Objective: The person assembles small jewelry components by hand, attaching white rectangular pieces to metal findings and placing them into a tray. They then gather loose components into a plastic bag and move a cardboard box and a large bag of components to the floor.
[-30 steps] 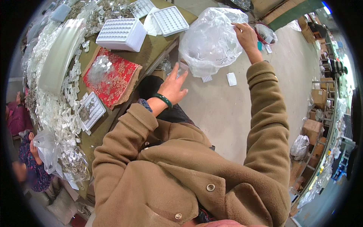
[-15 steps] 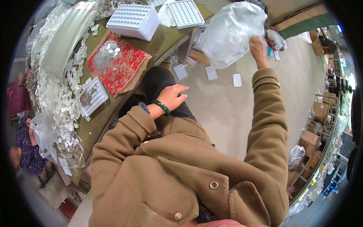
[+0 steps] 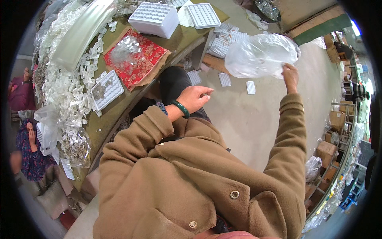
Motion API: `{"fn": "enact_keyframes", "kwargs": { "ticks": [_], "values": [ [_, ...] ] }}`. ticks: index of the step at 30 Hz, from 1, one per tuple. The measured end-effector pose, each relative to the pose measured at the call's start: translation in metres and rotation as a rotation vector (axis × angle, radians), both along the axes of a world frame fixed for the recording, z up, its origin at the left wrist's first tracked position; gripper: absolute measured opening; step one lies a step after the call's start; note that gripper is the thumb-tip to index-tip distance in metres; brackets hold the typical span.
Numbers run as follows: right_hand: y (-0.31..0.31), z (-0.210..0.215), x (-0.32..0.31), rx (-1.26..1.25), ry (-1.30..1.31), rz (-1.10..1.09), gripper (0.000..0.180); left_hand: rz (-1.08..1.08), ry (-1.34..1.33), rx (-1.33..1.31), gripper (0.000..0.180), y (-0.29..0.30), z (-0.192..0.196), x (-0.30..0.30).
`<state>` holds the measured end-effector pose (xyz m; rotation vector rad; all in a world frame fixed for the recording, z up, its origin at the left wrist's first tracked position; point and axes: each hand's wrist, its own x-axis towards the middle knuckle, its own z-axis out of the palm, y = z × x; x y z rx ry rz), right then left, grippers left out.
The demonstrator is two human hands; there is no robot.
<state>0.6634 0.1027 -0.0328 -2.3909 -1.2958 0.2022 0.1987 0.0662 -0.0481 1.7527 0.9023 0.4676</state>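
Observation:
My right hand (image 3: pixel 291 78), arm stretched out, is closed on the near right edge of a large clear plastic bag (image 3: pixel 260 55). The bag spreads out over the floor to the right of the table. Over my knee, my left hand (image 3: pixel 193 98) hangs with its fingers loosely stretched and nothing in it; a green bangle (image 3: pixel 181 109) circles that wrist. Nearest to it on the table is a red patterned cloth-covered board (image 3: pixel 139 65) with a pile of small clear pieces (image 3: pixel 126 50) on it.
A white tray with small parts (image 3: pixel 106 91) lies beside a heap of clear pieces (image 3: pixel 75 103). Stacked white trays (image 3: pixel 154 20) stand at the table's far side. Several white cards, including one (image 3: pixel 250 87), lie on the floor. Shelves with boxes (image 3: pixel 326 151) line the right.
My right hand has pulled the bag lower and to the right, and the bag now looks flatter. Bundles at the table's side have come into view behind it. My left hand stays over my knee.

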Motion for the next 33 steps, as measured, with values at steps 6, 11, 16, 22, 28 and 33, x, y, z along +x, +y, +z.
{"fn": "enact_keyframes", "kwargs": {
  "ticks": [6,11,16,22,28,33],
  "values": [
    [-0.035,0.064,-0.111,0.154,-0.296,0.494,0.032,0.024,-0.026,0.239,0.069,-0.015,0.011,-0.009],
    [-0.052,0.121,-0.242,-0.043,0.408,0.742,0.037,0.067,-0.174,0.298,0.117,-0.025,0.026,-0.02],
    [-0.072,0.16,-0.341,-0.017,0.391,1.007,0.024,0.176,-0.328,0.106,0.04,-0.049,0.037,-0.037],
    [-0.079,0.168,-0.386,0.093,0.108,1.484,0.054,0.387,-0.406,0.089,0.016,-0.071,0.038,-0.108],
    [-0.091,0.072,-0.425,-0.209,0.003,1.725,0.074,0.941,-0.101,0.301,0.022,-0.109,-0.03,-0.194],
    [-0.084,-0.024,-0.471,-0.232,0.077,1.608,0.051,1.128,0.311,0.227,0.023,-0.154,-0.093,-0.244]
  ]
}}
